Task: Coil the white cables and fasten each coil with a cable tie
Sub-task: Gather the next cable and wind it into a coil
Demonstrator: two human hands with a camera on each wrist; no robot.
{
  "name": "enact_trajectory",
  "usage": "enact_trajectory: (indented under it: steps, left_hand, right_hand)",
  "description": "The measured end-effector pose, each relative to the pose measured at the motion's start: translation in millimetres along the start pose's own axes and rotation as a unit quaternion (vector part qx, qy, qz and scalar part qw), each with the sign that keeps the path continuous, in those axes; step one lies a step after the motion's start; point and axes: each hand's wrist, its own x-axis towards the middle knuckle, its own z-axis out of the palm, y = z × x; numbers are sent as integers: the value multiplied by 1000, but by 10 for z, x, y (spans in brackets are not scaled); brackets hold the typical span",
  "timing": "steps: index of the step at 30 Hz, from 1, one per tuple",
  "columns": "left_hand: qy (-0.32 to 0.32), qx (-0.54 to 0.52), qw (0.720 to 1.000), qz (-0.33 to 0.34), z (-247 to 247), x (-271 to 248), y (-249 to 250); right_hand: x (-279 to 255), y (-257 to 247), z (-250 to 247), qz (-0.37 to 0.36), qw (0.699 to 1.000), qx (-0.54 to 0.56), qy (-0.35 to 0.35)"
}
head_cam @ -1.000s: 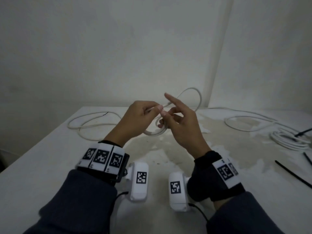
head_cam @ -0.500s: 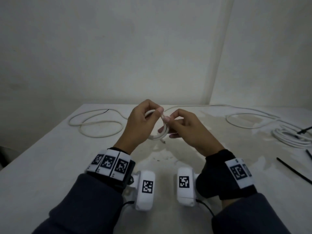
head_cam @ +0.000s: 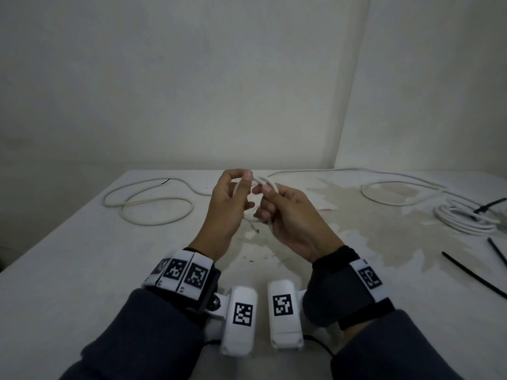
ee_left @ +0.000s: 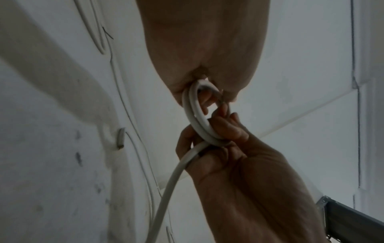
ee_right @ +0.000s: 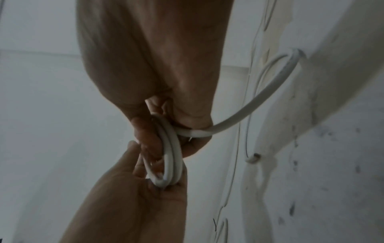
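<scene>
White cable (head_cam: 256,198) is being wound into a small coil, held up over the table (head_cam: 68,259) between both hands. The left hand (head_cam: 227,204) is curled round one side of the coil, with the loops pinched between thumb and fingers. The right hand (head_cam: 288,212) is curled round the other side, and the loops are pinched there too. Two or three loops can be seen lying side by side in the wrist views, and the loose tail (ee_right: 259,98) runs off from the right hand toward the table. The winding looks only just begun, since much of the cable is not yet wound. To do this step well, each new loop should be made the same size as the others and laid flat beside them, not crossed over. The coil should be kept pinched by one hand while more cable is pulled in by the other, so nothing springs open. Twists should be let out as the tail is fed. Another white cable (head_cam: 148,204) lies loose on the left, a tied bundle (head_cam: 463,220) sits on the right, and black cable ties (head_cam: 472,275) wait near it.
</scene>
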Motion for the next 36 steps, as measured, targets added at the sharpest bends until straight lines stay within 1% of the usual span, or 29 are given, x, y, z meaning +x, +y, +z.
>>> enact_trajectory:
  steps: [1, 2, 3, 4, 5, 6, 7, 8, 9, 10, 11, 12, 13, 15, 16, 18, 19, 20, 22, 23, 25, 28, 32, 34, 36]
  left_hand:
    - [-2, -14, 999, -40, -1, 13, -12]
    - [-2, -32, 994, -105, -5, 14, -26]
    - [-13, -38, 982, -184, -9, 1, -37]
    - [-49, -19, 962, -266, -13, -27, -42]
    - [-109, 11, 935, -337, -12, -60, -55]
    - [-176, 31, 905, -387, 0, -87, -73]
    - [-229, 28, 879, -417, 20, -104, -90]
    - [-253, 2, 866, -431, 37, -103, -128]
    - [-253, -44, 862, -437, 59, -97, -154]
    - [-235, -113, 860, -439, 79, -95, -178]
    - [-197, -192, 855, -439, 103, -96, -186]
    - [-142, -262, 851, -431, 117, -90, -189]
    - [-82, -309, 857, -404, 114, -70, -196]
    - [23, -322, 896, -306, 64, -16, -174]
    - [57, -325, 910, -250, 21, 15, -149]
    - [112, -346, 915, -175, -77, 59, -104]
    - [127, -328, 924, -151, -123, 67, -79]
    - [137, -284, 939, -134, -160, 70, -64]
    - [123, -166, 973, -103, -190, 51, -32]
    - [106, -113, 984, -88, -185, 45, -27]
    - [70, -29, 995, -71, -171, 33, -25]
    - [37, 50, 996, -60, -174, 29, -28]
    - [25, 102, 994, -38, -184, 26, 0]
    - [27, 120, 992, -17, -190, 35, -18]
    - [20, 147, 989, -1, -190, 45, -45]
  right_hand:
    - [8, -24, -5, -16, 1000, 19, 18]
    - [13, -57, -14, -33, 998, 44, 36]
    - [14, -98, -21, -47, 995, 74, 49]
    - [10, -138, -26, -56, 991, 110, 56]
    - [4, -172, -25, -58, 985, 151, 55]
    - [-8, -196, -16, -54, 979, 190, 49]
    - [-19, -209, -1, -48, 972, 225, 42]
    - [-27, -210, 18, -42, 966, 254, 35]
    - [-31, -205, 32, -37, 960, 275, 33]
    - [-34, -199, 38, -34, 957, 285, 35]
    - [-31, -194, 35, -32, 956, 288, 41]
    - [-27, -187, 24, -33, 956, 287, 51]
    - [-21, -178, 8, -34, 956, 285, 63]
    - [-3, -145, -30, -32, 957, 271, 98]
    - [6, -124, -46, -30, 958, 259, 117]
    - [23, -75, -70, -19, 961, 234, 148]
    - [29, -47, -74, -10, 962, 221, 158]
    - [29, -20, -67, 0, 966, 200, 164]
    - [27, 45, -46, 13, 978, 117, 174]
    - [26, 75, -35, 12, 982, 64, 178]
    - [22, 116, -22, 5, 983, -22, 180]
    - [35, 157, -49, 11, 979, -103, 175]
    - [25, 200, -67, 13, 963, -221, 157]
    - [14, 195, -58, 30, 958, -243, 147]
    - [6, 189, -41, 52, 962, -229, 140]
